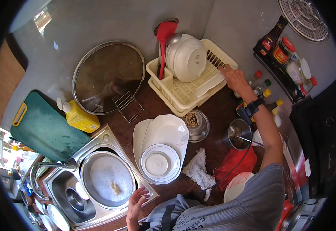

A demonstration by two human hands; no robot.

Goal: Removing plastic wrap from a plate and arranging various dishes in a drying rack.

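My right hand [235, 78] reaches to the far right end of the cream plastic dish rack [172, 102]. Its fingers are closed around the end of a white dish [211, 85], seen nearly edge-on along the rack's right side. White bowls [189, 59] stand tilted on their sides in the same rack. My left hand [136, 202] is empty, fingers apart and slightly curled, by the front corner of the steel sink [148, 194]. Beside it, a large metal basin [84, 184] in the sink holds sudsy water with a tan sponge [116, 187].
White plates and bowls [159, 161] are stacked between sink and rack. A glass lid [110, 75] leans on the wall behind a yellow pump bottle [82, 117] and green cutting board [46, 127]. Near my right arm are a cup [237, 134], cloth [199, 170] and several bottles [261, 86].
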